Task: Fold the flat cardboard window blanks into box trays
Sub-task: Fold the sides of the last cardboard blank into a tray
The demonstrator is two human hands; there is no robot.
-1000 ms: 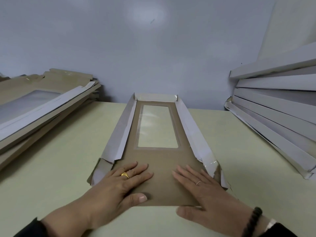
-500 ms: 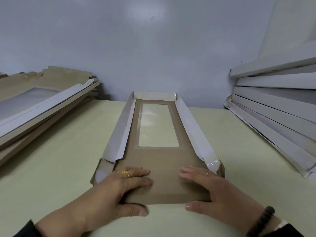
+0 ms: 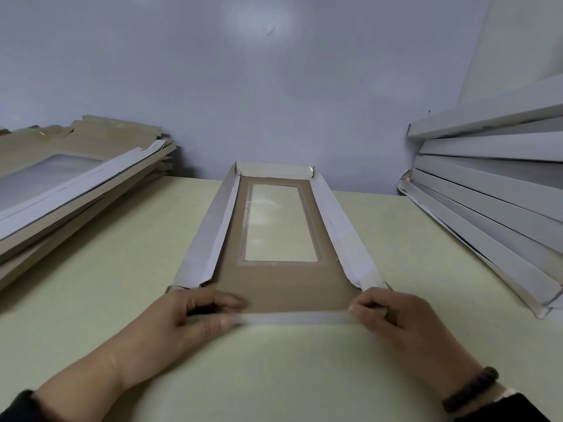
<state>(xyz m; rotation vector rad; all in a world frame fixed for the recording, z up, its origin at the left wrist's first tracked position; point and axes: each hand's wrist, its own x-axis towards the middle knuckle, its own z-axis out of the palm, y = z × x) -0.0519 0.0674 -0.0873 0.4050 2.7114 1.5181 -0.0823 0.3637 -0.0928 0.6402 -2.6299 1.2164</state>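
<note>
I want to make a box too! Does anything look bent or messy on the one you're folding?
A little. On the tray, the near ends of both long side flaps look ragged and crumpled, by the left hand and the right hand. The left stack of blanks sits unevenly, its edges fanned out. Nothing is spilled.

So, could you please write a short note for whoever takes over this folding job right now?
Left hand and right hand each grip an end of the white near end flap of the brown cardboard window blank, lifting it.
The blank lies mid-table; its long side walls and far end wall already stand.
Left: finish and lock the near flap.
Brown flat blanks stack lies at left, white folded trays stack at right.
</note>
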